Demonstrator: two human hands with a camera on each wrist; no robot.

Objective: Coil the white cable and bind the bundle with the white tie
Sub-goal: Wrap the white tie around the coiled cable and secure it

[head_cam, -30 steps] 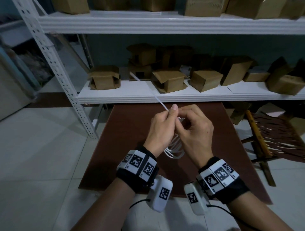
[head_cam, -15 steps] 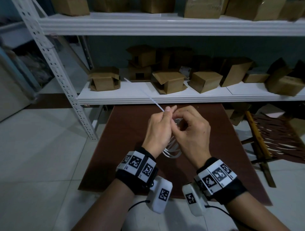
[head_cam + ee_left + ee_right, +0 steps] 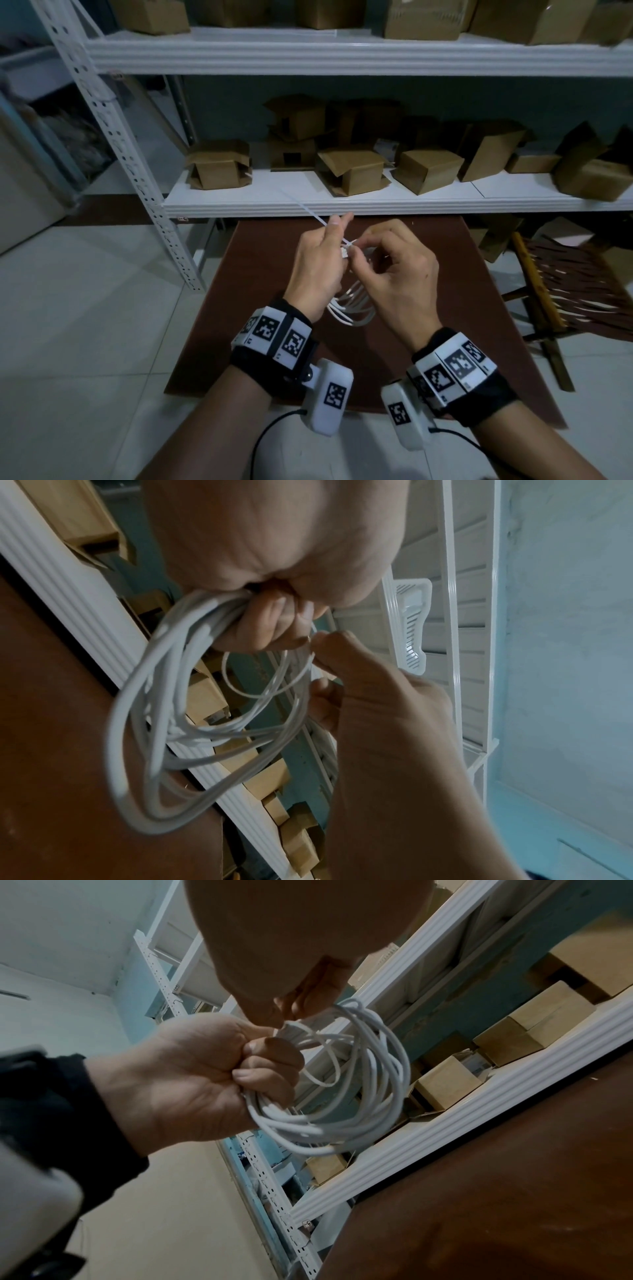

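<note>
Centrally, above the bench (image 3: 260, 291), left hand (image 3: 317, 270) grips the cable (image 3: 352, 308) and tie (image 3: 310, 214); right hand (image 3: 397, 274) pinches the tie's head near the shelf (image 3: 342, 205) edge.

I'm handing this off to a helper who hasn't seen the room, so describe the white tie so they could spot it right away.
Look above the brown table, where the left hand and right hand meet over the coiled white cable. The white tie is the thin flat strip slanting up and away from the left hand's fingertips. Unlike the round, looped cable, it is straight and flat.
</note>
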